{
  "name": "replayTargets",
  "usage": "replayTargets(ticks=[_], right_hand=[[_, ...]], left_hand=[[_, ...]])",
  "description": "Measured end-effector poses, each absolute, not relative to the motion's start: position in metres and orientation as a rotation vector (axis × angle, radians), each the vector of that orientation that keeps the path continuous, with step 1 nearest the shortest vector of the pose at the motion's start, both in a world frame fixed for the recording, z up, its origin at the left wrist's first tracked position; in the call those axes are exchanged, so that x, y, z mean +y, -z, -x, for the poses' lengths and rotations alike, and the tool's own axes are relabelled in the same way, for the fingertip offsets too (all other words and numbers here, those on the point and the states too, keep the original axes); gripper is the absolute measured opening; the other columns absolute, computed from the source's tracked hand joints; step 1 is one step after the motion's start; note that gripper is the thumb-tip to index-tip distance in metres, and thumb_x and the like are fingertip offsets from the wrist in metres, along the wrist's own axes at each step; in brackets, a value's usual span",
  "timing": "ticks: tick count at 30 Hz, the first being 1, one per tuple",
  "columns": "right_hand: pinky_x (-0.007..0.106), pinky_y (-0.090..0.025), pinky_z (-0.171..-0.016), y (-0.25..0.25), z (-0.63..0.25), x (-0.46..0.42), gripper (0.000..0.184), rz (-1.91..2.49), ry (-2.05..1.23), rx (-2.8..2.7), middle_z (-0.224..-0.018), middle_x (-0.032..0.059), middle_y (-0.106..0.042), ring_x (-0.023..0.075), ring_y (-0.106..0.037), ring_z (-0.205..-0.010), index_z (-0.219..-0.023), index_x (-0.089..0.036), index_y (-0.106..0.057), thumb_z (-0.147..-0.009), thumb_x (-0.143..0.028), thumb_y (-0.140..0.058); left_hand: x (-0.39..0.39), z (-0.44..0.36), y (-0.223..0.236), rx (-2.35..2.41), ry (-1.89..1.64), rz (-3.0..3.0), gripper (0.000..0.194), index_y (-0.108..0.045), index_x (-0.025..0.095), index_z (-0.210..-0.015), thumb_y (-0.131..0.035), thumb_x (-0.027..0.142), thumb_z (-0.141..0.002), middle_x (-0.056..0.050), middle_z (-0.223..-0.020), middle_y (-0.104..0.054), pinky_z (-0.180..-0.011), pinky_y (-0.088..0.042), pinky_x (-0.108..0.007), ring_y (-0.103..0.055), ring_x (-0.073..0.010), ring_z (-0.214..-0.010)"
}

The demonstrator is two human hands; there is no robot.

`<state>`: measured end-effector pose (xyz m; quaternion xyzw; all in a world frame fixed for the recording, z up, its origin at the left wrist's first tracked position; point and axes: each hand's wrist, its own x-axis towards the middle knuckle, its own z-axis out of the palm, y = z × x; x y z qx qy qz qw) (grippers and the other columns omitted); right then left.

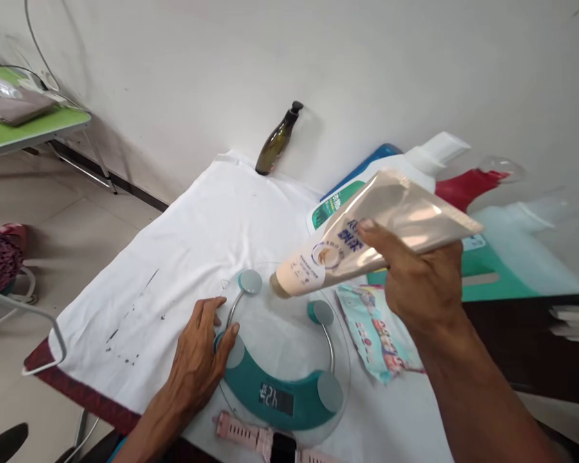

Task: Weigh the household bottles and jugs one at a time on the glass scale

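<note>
My right hand (422,280) grips a large gold and cream squeeze tube (347,241), thumb on its printed front. The tube is tilted, its cap end pointing down to the left above a round glass scale (280,395). My left hand (200,347) lies at the scale's left edge, thumb over a round metal pad and fingers apart. Digits show on the scale's display, but they are hard to read. Close to the scale's front edge is a pink-strapped watch (258,437). A light blue wipes packet (379,328) lies right of the scale, partly behind my right forearm.
A dark green pump bottle (280,138) stands against the wall. Behind the tube are a white and green bottle (342,199), a red bottle (468,188) and a translucent jug (525,251). A green table (67,125) stands far left. White cloth (139,289) covers my table.
</note>
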<state>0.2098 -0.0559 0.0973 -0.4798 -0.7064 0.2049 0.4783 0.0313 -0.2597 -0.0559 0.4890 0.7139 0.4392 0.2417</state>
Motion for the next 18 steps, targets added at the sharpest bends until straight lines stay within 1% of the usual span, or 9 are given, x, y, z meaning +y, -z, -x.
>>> replayTargets(ticks=[4,7,9,11,14,16,18], right_hand=[[0.042,-0.059,-0.092,-0.091,-0.226,-0.117,0.031,1.245,-0.504,-1.843,-0.080,0.0017,-0.075,0.0243,-0.073,-0.092,-0.073,-0.024,-0.073,-0.086,-0.051,-0.079],[0.043,-0.060,-0.091,-0.085,-0.228,-0.137,0.028,1.242,-0.439,-1.824,-0.087,0.0038,-0.078,0.0250,-0.073,-0.091,-0.082,-0.023,-0.076,-0.087,-0.051,-0.077],[0.042,-0.060,-0.087,-0.081,-0.228,-0.141,0.028,1.216,-0.408,-1.799,-0.088,0.0045,-0.077,0.0243,-0.072,-0.088,-0.085,-0.023,-0.076,-0.088,-0.050,-0.077],[0.040,-0.060,-0.081,-0.076,-0.230,-0.143,0.029,1.197,-0.410,-1.795,-0.083,0.0040,-0.075,0.0235,-0.071,-0.083,-0.083,-0.022,-0.075,-0.088,-0.051,-0.077],[0.039,-0.060,-0.075,-0.063,-0.243,-0.148,0.036,1.195,-0.505,-1.806,-0.080,0.0038,-0.073,0.0232,-0.070,-0.079,-0.081,-0.021,-0.073,-0.086,-0.056,-0.081],[0.041,-0.061,-0.079,-0.049,-0.257,-0.154,0.047,1.151,-0.600,-1.773,-0.091,0.0064,-0.076,0.0258,-0.073,-0.088,-0.090,-0.020,-0.074,-0.084,-0.066,-0.080],[0.045,-0.063,-0.084,-0.029,-0.272,-0.165,0.065,1.079,-0.639,-1.679,-0.114,0.0115,-0.075,0.0306,-0.074,-0.105,-0.110,-0.020,-0.074,-0.084,-0.080,-0.070]], left_hand=[[-0.261,-0.030,0.059,1.956,-1.177,-1.411,0.036,-0.057,0.020,-0.137,-0.052,0.042,-0.109,-0.011,-0.121,-0.066,-0.081,-0.064,-0.042,-0.070,-0.0213,-0.090],[-0.261,-0.031,0.061,1.963,-1.183,-1.458,0.035,-0.056,0.020,-0.137,-0.053,0.041,-0.109,-0.012,-0.125,-0.065,-0.083,-0.064,-0.043,-0.071,-0.0224,-0.095],[-0.261,-0.030,0.063,1.963,-1.193,-1.471,0.035,-0.056,0.020,-0.137,-0.053,0.041,-0.109,-0.012,-0.126,-0.065,-0.083,-0.064,-0.043,-0.072,-0.0234,-0.098],[-0.261,-0.030,0.063,1.961,-1.207,-1.473,0.035,-0.056,0.020,-0.136,-0.053,0.043,-0.109,-0.012,-0.126,-0.065,-0.085,-0.064,-0.044,-0.072,-0.0241,-0.099],[-0.262,-0.028,0.063,1.952,-1.224,-1.463,0.036,-0.057,0.020,-0.135,-0.053,0.044,-0.109,-0.012,-0.125,-0.065,-0.086,-0.063,-0.045,-0.072,-0.0240,-0.098],[-0.263,-0.028,0.061,1.948,-1.217,-1.452,0.036,-0.057,0.020,-0.135,-0.054,0.043,-0.108,-0.011,-0.124,-0.065,-0.084,-0.063,-0.044,-0.071,-0.0227,-0.094],[-0.264,-0.027,0.060,1.950,-1.204,-1.449,0.036,-0.056,0.019,-0.136,-0.054,0.042,-0.108,-0.011,-0.122,-0.065,-0.084,-0.063,-0.044,-0.070,-0.0216,-0.092]])
